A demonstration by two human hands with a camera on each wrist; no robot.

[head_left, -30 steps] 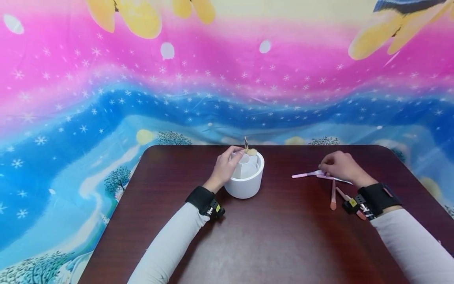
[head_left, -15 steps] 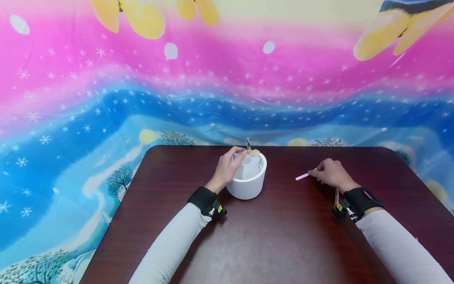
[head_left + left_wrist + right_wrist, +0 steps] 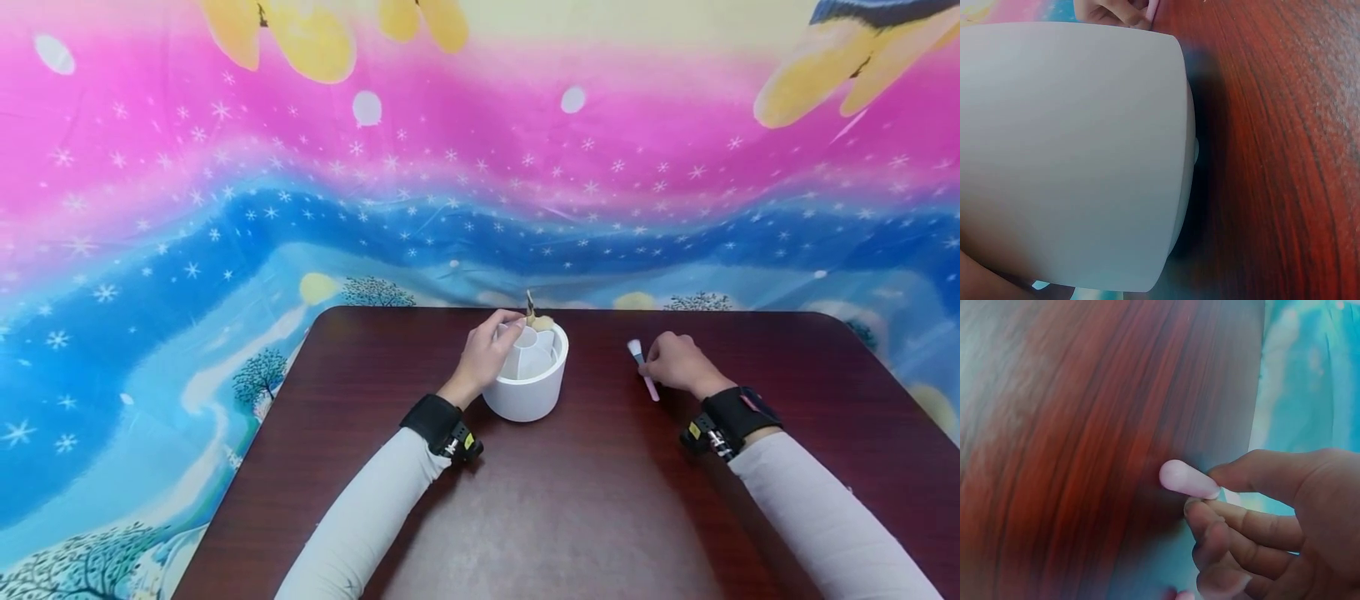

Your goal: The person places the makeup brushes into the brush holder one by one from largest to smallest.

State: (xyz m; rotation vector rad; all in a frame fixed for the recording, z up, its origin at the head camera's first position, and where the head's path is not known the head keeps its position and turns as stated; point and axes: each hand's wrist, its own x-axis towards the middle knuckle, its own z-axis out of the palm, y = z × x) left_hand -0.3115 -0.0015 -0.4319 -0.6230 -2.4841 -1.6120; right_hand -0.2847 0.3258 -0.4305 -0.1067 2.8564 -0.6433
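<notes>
In the head view my left hand holds the rim of a white round container with dividers inside. Its side fills most of the left wrist view, where a bit of the hand shows at the lower left. My right hand pinches a makeup brush between thumb and fingertips, right of the container. The brush has a pink handle and pale bristles, which point up and away in the head view. In the right wrist view the rounded handle end faces the camera.
A beige object with a thin dark upright piece sits at the container's back rim; its kind is unclear. A dark wood table lies under everything, with a printed cloth behind. A small pink tip shows low in the right wrist view.
My right hand has picked up the makeup brush, moved left and turned it so the handle points toward me. Other brushes seen earlier are now hidden behind the right arm. The left hand keeps its hold.
</notes>
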